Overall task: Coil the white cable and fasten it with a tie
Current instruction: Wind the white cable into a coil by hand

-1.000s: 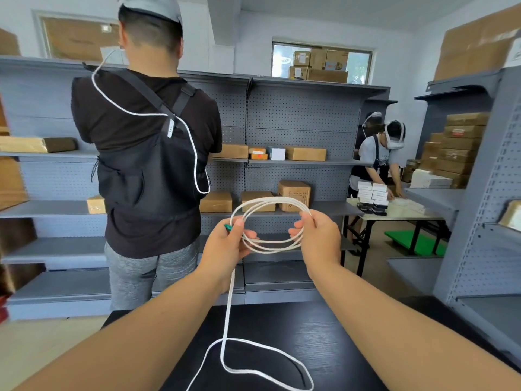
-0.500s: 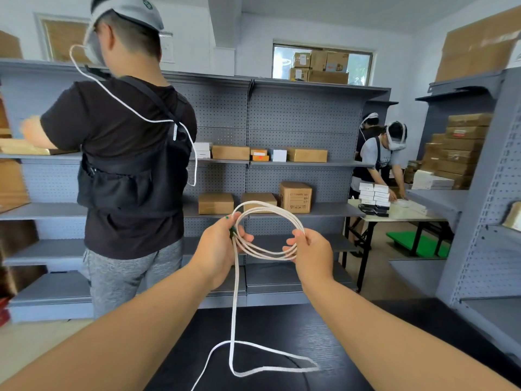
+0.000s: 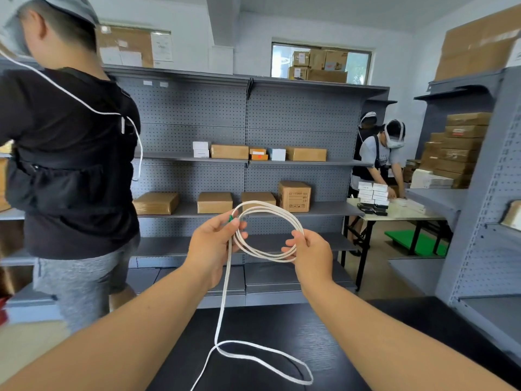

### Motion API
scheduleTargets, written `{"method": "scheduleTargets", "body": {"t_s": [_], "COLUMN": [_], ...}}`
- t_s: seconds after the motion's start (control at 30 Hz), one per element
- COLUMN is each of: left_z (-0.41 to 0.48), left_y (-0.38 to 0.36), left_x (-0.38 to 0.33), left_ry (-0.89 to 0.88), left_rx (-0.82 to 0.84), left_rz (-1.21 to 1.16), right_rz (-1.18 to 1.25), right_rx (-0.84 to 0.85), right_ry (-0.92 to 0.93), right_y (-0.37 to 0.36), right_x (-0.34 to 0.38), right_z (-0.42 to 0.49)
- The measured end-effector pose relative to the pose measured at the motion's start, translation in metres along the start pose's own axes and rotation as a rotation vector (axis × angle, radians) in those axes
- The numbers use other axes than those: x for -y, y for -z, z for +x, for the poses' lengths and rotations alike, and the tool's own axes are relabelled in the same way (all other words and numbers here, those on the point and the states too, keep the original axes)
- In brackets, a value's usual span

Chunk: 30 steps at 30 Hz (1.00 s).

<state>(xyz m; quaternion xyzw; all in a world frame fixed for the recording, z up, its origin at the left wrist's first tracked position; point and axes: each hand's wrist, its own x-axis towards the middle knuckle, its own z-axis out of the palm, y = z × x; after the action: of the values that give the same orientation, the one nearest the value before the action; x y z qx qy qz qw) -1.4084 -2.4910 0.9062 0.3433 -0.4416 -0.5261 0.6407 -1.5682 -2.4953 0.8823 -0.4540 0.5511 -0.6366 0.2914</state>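
White cable [image 3: 266, 230], several loops, tail hanging

Of the wearer, only two arms are shown, reaching from the near edge toward the far shelving. The left forearm [image 3: 121, 337] is seen bare along all of its visible length, and the right forearm [image 3: 389, 331] likewise. The left hand [image 3: 210, 245] and the right hand [image 3: 313, 256] are uncovered, with bare fingers. The upper arms and the rest of the body are cut off by the near edge.
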Motion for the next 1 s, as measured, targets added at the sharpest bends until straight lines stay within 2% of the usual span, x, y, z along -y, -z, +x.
{"method": "scheduleTargets", "body": {"t_s": [0.37,0.57,0.67,1.0], "left_z": [-0.001,0.003,0.001,-0.003], "left_y": [-0.005,-0.011,-0.016,-0.015], "left_x": [-0.003,0.004,0.006,0.013], "left_ry": [-0.040,-0.136,-0.179,-0.020], "left_rx": [-0.138,-0.327,-0.367,-0.204], "left_rz": [-0.013,0.038,0.085,0.161], "right_rz": [-0.003,0.004,-0.004,0.090], "right_rx": [0.024,0.044,0.040,-0.014], "right_ry": [0.028,0.068,0.078,-0.026], "right_y": [-0.003,-0.008,-0.009,-0.003], "right_x": [0.002,0.005,0.006,0.008], "right_z": [-0.006,-0.011,-0.013,-0.010]}}
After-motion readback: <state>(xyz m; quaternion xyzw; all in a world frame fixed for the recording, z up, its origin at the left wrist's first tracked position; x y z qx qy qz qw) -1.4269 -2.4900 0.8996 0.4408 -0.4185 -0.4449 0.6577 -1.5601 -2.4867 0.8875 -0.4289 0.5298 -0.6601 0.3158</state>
